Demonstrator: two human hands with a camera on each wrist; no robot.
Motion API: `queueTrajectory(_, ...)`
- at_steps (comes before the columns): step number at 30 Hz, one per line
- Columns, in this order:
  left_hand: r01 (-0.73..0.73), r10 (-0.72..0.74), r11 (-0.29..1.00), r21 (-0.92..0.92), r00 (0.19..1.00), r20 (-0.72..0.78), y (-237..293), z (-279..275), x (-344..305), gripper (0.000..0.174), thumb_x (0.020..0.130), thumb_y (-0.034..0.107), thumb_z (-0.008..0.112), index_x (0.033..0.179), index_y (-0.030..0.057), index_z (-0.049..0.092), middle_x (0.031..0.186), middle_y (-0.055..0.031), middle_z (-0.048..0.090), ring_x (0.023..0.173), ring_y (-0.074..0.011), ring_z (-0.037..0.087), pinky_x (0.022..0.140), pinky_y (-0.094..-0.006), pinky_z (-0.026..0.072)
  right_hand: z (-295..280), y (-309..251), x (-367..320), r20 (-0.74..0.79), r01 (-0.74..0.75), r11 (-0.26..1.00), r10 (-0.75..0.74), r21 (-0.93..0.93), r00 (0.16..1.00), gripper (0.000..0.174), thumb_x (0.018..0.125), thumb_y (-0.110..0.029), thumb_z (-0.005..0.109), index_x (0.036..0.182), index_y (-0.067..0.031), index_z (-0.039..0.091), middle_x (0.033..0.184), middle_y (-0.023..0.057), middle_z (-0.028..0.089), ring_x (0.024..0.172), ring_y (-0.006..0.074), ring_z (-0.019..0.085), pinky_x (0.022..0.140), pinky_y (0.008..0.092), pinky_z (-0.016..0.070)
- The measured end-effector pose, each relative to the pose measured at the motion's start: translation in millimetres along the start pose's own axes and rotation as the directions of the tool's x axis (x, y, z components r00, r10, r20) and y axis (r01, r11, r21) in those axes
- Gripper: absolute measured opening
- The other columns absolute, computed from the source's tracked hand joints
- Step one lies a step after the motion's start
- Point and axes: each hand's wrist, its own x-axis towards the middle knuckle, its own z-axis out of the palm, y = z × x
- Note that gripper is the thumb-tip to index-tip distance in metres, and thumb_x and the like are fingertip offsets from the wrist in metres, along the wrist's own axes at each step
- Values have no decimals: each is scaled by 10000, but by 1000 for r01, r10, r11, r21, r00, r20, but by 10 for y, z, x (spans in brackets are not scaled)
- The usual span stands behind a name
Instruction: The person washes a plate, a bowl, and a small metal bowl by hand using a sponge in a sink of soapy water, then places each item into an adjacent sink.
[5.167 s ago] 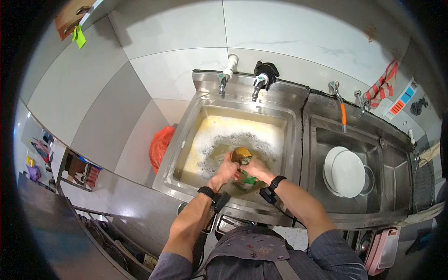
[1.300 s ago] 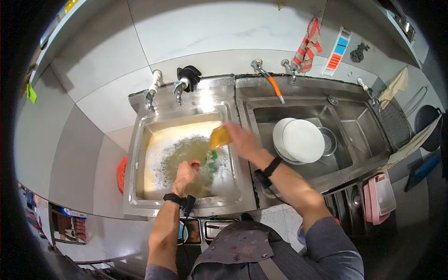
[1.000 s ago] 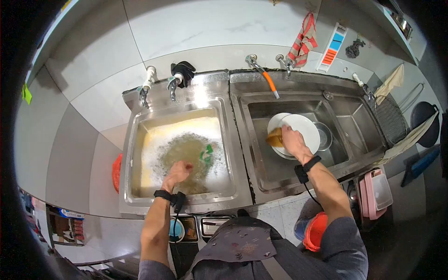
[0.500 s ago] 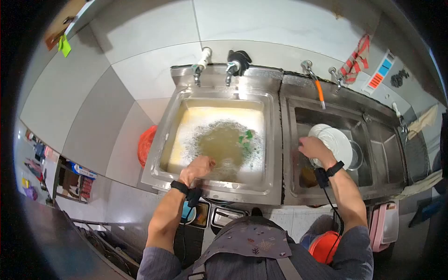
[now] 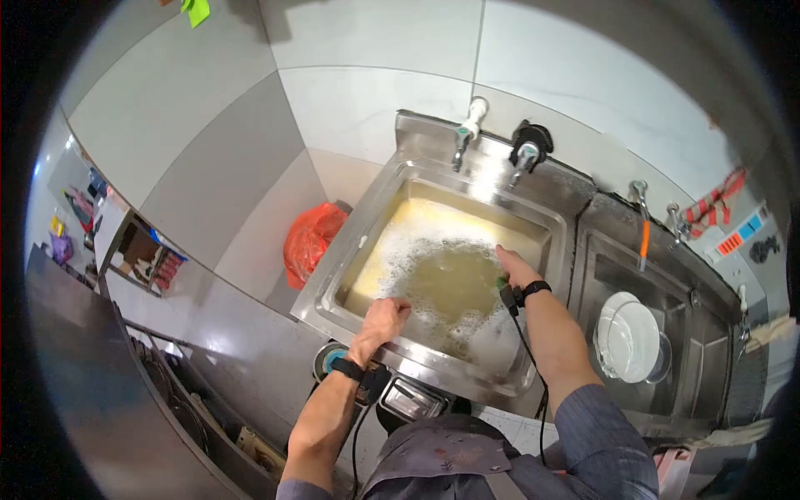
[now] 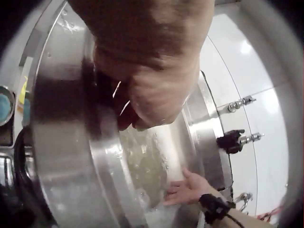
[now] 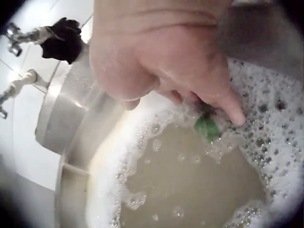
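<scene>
The left basin [image 5: 354, 239] holds cloudy water [image 5: 454, 279] ringed with white suds. My right hand [image 5: 518, 271] is low over its right side, fingers extended at the foam. Beside those fingers a green piece [image 7: 206, 127] floats in the suds, partly covered by the hand in the right wrist view. Across the left wrist view, the right hand [image 6: 187, 188] shows its fingers spread. My left hand [image 5: 383, 322] hangs over the front left rim with loosely curled fingers and nothing visible in them.
White dishes [image 5: 631, 342] and a clear bowl [image 5: 662, 360] sit in the right basin [image 5: 583, 287]. Taps [image 5: 463, 143] jut over the back edge, one with a black glove [image 5: 535, 136]. An orange-ended spout [image 5: 645, 243] hangs farther right. A red bag [image 5: 312, 242] lies left of the sink.
The right hand carried an amber glass dish from the left basin to the right one, let go, and returned to the suds. The left hand drew back to the front rim.
</scene>
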Motion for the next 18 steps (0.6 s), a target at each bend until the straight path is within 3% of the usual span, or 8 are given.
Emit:
queueTrajectory(2,37,-48,984,-172,997,-59,-33,-25,55,261,892,191,637,1098,54,718,982,-189,726,922,-352,703,833,-412,542,127,-60,123,-62,-62,997,60,-35,996,833,979,-586,471,1584,-93,182,1635,202,178,1497,391,160,1107,603,281)
queueTrajectory(5,60,-92,965,-257,989,-116,-68,-42,71,238,894,174,653,1082,43,718,923,-169,736,865,-291,721,793,-378,548,207,4,520,-38,42,998,-44,-49,998,777,1010,-567,335,1589,-82,148,1658,163,103,1491,406,190,1152,562,285)
queueTrajectory(7,61,-109,946,-319,985,-134,-116,2,75,230,898,161,655,1080,34,715,885,-156,733,824,-258,721,763,-362,549,129,244,1445,104,289,787,-278,-545,955,765,1012,-569,304,1593,-96,146,1658,137,134,1481,375,233,1149,527,298)
queueTrajectory(9,70,-127,921,-384,984,-124,-84,-55,61,214,918,147,655,1073,8,705,788,-112,716,717,-167,700,679,-320,543,449,-179,1027,65,197,867,-188,-459,980,749,1015,-560,291,1591,-100,160,1654,141,150,1471,368,259,1146,513,306)
queueTrajectory(11,76,-143,899,-431,982,-126,-91,-49,57,214,922,149,656,1073,5,703,780,-101,712,701,-156,691,664,-314,540,774,-423,911,18,34,966,-31,-254,999,725,1021,-531,269,1581,-77,191,1641,158,196,1444,357,321,1127,498,334)
queueTrajectory(14,65,-153,868,-492,978,-140,-77,-91,58,206,929,146,659,1067,0,704,768,-78,707,668,-124,661,639,-297,535,1133,-662,1123,91,1,932,34,-364,995,712,1020,-516,293,1558,-52,246,1618,165,254,1441,349,332,1132,479,330)
queueTrajectory(16,116,-203,840,-530,973,-108,-24,-144,37,176,893,130,663,1043,53,716,905,-158,726,781,-278,711,719,-349,545,1361,-806,1239,141,-22,885,99,-464,985,700,1018,-501,318,1535,-28,301,1595,172,312,1438,340,344,1138,460,325)
queueTrajectory(18,119,-218,832,-542,968,-122,-57,-132,48,180,894,127,668,1045,41,713,901,-155,724,777,-274,708,713,-344,542,1593,-853,1297,174,-22,856,130,-517,976,696,1017,-493,330,1523,-16,328,1584,176,341,1437,336,350,1140,450,323)
